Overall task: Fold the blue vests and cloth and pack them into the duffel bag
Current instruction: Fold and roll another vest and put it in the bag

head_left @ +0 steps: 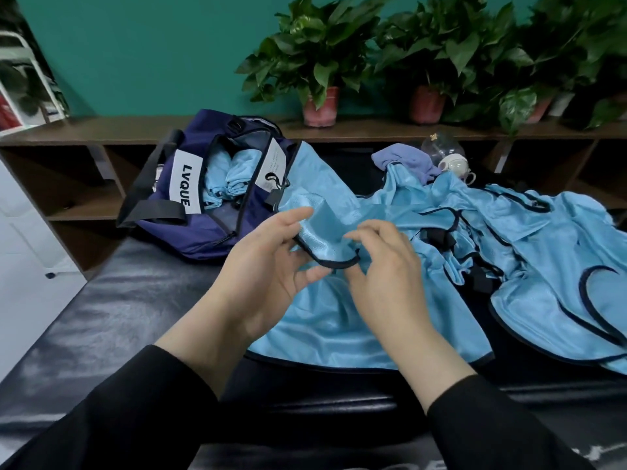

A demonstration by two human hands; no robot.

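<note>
Black padded bench (pixel 112 310) carries everything; teal wall and a brown shelf (pixel 135 130) with potted plants (pixel 319 62) sit behind.

Vest (pixel 339 300) being worked lies mid-bench, spread flat. Its long axis runs from the near hem up and away toward the bag, and the far end drapes against the bag's side. One dark-trimmed flap of it is lifted between the hands.

Left hand (pixel 268 266): palm up, thumb and fingers closing on the flap's left edge, grasping the vest. Right hand (pixel 383 276): fingers curled down onto the trim at the flap's right end. Looks like a pinch, but the fingertips hide the contact, so I can't tell for sure. Black sleeves on both arms.

Bag (pixel 190 198): navy duffel at left on the bench, unzipped, opening facing up and toward the camera, white label reading "LVQUE", the rest cut off by a fold. Rolled blue vests (pixel 225 178) are packed inside, side by side; count is hard to make out.

Pile (pixel 543 249) of loose blue vests at right, overlapping and crumpled, running off the frame edge. Individual vests can't be separated.

Cloth (pixel 403 161): lavender, bunched behind the pile, partly hidden by it. White cup (pixel 454 162) and a clear glass item just beside it, both partly hidden.
</note>
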